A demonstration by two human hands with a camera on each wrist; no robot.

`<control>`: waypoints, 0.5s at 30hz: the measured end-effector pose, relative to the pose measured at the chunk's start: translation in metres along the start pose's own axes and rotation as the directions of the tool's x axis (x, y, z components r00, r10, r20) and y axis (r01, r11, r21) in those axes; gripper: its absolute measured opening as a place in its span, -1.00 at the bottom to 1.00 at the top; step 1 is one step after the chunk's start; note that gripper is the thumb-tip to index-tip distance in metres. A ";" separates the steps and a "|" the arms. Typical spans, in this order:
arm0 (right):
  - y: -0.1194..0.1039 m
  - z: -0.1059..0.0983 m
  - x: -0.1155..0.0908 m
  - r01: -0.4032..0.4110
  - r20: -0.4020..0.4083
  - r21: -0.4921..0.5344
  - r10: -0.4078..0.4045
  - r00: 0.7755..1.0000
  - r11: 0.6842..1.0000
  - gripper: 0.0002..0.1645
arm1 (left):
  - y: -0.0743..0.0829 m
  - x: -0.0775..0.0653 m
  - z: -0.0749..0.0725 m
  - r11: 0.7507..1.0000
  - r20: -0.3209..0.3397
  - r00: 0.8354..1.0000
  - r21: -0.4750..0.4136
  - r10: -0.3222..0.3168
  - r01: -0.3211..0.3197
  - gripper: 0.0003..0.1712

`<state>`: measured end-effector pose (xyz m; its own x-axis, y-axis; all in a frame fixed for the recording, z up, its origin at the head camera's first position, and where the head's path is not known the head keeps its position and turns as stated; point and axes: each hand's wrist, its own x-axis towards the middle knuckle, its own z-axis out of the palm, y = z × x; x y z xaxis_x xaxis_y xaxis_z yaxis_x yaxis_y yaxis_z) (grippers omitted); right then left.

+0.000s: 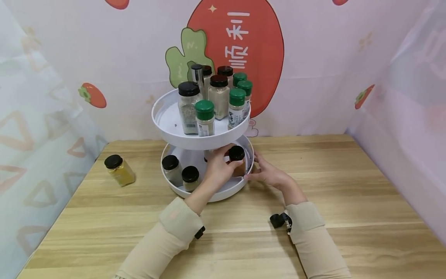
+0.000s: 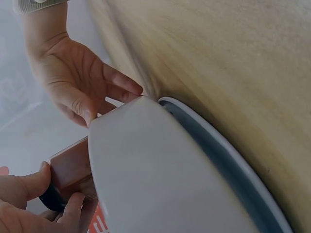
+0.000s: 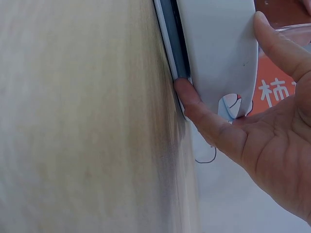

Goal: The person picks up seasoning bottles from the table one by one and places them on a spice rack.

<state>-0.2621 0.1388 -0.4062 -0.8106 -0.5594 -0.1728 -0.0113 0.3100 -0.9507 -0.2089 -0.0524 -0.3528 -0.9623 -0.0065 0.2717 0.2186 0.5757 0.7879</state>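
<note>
A white two-tier round spice rack stands on the table. My left hand (image 1: 216, 169) reaches into its lower tray (image 1: 223, 195) under the upper tier. Thumb and fingers grip a square spice jar (image 1: 239, 169) with a black lid and reddish-brown contents, near the tray's right side. In the left wrist view the same jar (image 2: 72, 167) shows beyond the tray wall (image 2: 146, 165). My right hand (image 1: 267, 173) holds the lower tray's right edge. Seen from the right wrist, its thumb lies at the rim and a finger reaches beneath the tray wall (image 3: 218, 48).
The upper tray (image 1: 205, 143) carries several black-lidded and green-lidded spice jars. Two black-lidded jars, one grey (image 1: 172, 170) and one beside it (image 1: 191, 179), stand at the lower tray's left. A yellow spice jar (image 1: 121, 170) is on the table at left. A printed cloth (image 1: 313, 77) hangs behind.
</note>
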 end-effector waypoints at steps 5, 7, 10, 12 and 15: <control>0.001 -0.001 0.001 0.002 -0.001 -0.010 -0.002 1.000 1.000 0.29 | -0.003 0.006 0.005 0.999 0.029 0.999 0.020 -0.030 0.029 -0.47; 0.001 -0.002 0.001 0.009 -0.002 -0.013 -0.009 1.000 1.000 0.28 | -0.003 0.009 0.007 0.999 0.043 0.998 0.018 -0.046 0.045 -0.47; 0.001 -0.002 0.001 0.014 0.003 -0.010 -0.014 1.000 1.000 0.27 | -0.003 0.012 0.010 0.997 0.063 0.995 0.018 -0.071 0.070 -0.46; 0.001 -0.002 0.001 0.012 0.006 -0.011 -0.011 1.000 1.000 0.26 | -0.002 0.013 0.011 0.997 0.079 0.994 0.022 -0.081 0.079 -0.45; 0.002 -0.001 0.001 0.014 0.012 -0.007 -0.014 1.000 1.000 0.26 | -0.004 0.012 0.013 0.996 0.106 0.991 0.030 -0.083 0.080 -0.42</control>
<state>-0.2635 0.1395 -0.4078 -0.8033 -0.5730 -0.1625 -0.0268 0.3074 -0.9512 -0.2234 -0.0439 -0.3595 -0.9888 0.0324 0.1458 0.1361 0.5979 0.7899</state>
